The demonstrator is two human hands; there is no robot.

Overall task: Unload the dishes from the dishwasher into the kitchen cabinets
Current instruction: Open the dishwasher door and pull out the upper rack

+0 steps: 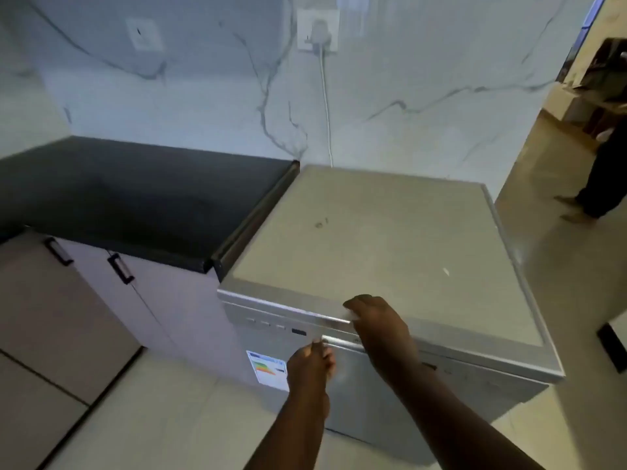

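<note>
A silver freestanding dishwasher point(390, 239) stands to the right of the counter with its door point(369, 401) closed, so no dishes show. My left hand point(314, 366) reaches up from below, and its fingertips curl onto the door handle point(339, 342) under the control strip. My right hand point(380, 329) lies over the front edge of the dishwasher's top, fingers bent down onto that edge just above the handle.
A black countertop point(142, 195) adjoins on the left, above pale base cabinets point(101, 300) with black handles. A white cable point(326, 106) runs up the marble wall to a socket. Another person's legs point(604, 184) stand on the tiled floor at the far right.
</note>
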